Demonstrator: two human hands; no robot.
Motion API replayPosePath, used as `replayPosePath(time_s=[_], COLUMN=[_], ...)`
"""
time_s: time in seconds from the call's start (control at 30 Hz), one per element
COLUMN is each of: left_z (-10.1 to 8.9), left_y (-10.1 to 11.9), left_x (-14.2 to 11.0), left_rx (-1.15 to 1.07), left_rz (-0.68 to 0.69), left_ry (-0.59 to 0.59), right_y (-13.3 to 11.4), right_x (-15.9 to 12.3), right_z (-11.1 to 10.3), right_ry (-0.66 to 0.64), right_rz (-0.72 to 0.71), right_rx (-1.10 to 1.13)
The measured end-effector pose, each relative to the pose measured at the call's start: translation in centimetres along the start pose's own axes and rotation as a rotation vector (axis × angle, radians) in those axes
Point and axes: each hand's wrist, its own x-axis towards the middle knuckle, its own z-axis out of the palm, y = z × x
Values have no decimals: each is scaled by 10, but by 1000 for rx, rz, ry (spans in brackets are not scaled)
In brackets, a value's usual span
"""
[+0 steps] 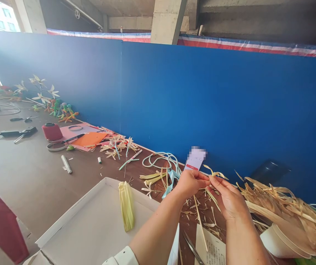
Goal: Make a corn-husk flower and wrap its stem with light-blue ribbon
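Note:
My right hand pinches a pale yellow corn husk flower, its thin petals spreading above the fingers. Thumb and fingers of my left hand are pressed together and meet the right fingertips at the flower's base; what lies between them is hidden. Below the hands a thin pale stick slants toward me over husk scraps. Scissors lie beside a printed sheet between my forearms. Just beyond my left hand a phone with a lit screen leans at the blue panel.
A white box lid holds a green-yellow husk bundle. Dried husks spill over a white bowl at right. Along the blue panel lie a pale cord, husk flowers, orange paper and a red thread spool.

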Motion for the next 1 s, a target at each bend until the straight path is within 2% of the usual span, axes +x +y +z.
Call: replayPosePath(time_s=[0.23, 0.5, 1.0], left_z=[3, 2, 4], left_y=[-5, -3, -7], left_x=[4, 3, 4], left_rx=[126, 161, 327], left_rz=[87, 106, 167], left_ry=[45, 104, 124], right_y=[5, 3, 6], right_x=[0, -3, 0], right_z=[4, 4, 2], right_ry=[31, -30, 47], right_rz=[-60, -7, -57], right_rx=[3, -1, -55])
